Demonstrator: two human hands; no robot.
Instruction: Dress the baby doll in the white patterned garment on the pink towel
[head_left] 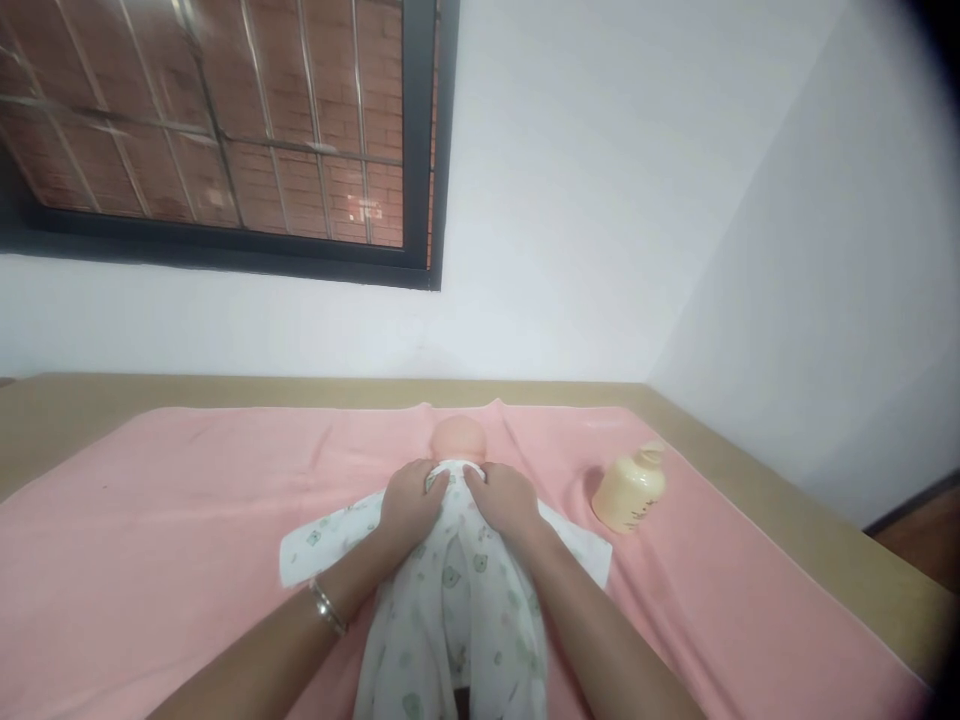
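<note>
A baby doll [459, 437] lies on its back on a pink towel [187, 520], head away from me, dressed in a white printed garment [457, 590]. My left hand [411, 503] rests on the doll's left shoulder side, its fingers curled on the garment's collar. My right hand [504, 497] mirrors it on the other side, with the fingers pinching the neckline. A metal bracelet [328, 606] sits on my left wrist.
A pale yellow bottle [630, 490] lies tilted on the towel to the right of the doll. The towel covers a tan table [825, 540] set in a corner of white walls. A barred window [225, 130] is at the upper left.
</note>
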